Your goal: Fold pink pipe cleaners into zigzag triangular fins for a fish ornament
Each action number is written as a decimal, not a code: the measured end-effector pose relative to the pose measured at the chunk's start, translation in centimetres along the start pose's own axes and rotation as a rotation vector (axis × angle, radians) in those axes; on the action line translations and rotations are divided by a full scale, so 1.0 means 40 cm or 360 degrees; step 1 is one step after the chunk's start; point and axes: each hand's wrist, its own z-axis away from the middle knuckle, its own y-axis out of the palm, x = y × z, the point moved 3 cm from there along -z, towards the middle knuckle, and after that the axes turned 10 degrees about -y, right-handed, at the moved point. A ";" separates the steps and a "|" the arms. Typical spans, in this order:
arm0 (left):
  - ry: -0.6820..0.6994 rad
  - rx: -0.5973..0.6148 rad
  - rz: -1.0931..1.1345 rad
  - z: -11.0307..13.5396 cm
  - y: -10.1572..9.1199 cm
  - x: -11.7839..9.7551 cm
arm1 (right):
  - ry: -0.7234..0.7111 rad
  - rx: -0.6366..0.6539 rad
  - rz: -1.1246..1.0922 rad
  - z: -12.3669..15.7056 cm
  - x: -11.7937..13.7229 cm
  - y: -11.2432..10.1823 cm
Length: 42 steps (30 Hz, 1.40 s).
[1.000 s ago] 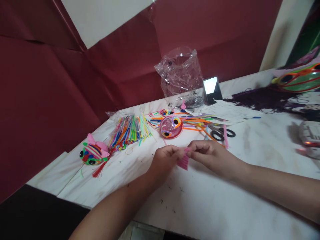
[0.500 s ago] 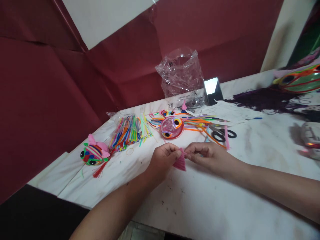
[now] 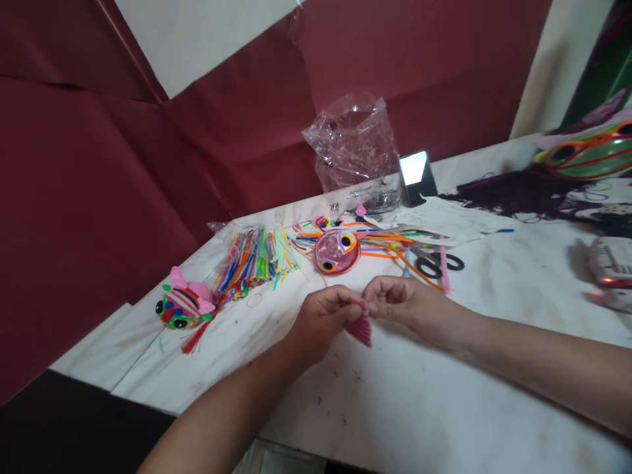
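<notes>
Above the white table, the left hand pinches a pink ribbed piece, its long axis running far to near, a corner pointing near and right. The right hand meets its far end; whether it grips, I cannot tell.

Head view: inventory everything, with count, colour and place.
Ridged piece: one, pink, between hands
Round piece with eyes: one, red and pink, beyond hands
Fish-like figure: one, multicoloured, table's left
Craft stems: many, multicoloured, toward the back
Scissors: one, black handles, right of round piece
Bag: one, clear, against wall
Phone-like device: one, dark, lit screen, beside bag
Paper: count unclear, white, before device
Strands: uncounted, purple, far right
Green figure: one, green-orange, right edge
Unclear object: one, white, right edge
Table: one, white, beneath these
Wall covering: dark red, behind table
Left hand: one, pinching ridged piece
Right hand: one, fingertips at ridged piece
</notes>
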 end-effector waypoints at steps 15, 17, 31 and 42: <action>0.1038 -0.0425 -0.1275 0.040 0.021 -0.057 | -0.0940 -0.0165 0.1093 0.044 0.068 0.030; 0.1067 -0.0407 -0.1222 0.040 0.022 -0.059 | -0.1045 -0.0122 0.1099 0.045 0.069 0.029; 0.0428 -0.0487 -0.0689 0.020 0.000 -0.032 | -0.0958 -0.0179 0.1087 0.044 0.075 0.026; -0.0023 -0.0115 0.0105 -0.002 0.004 0.001 | -0.0321 -0.0115 0.0686 0.030 0.053 0.028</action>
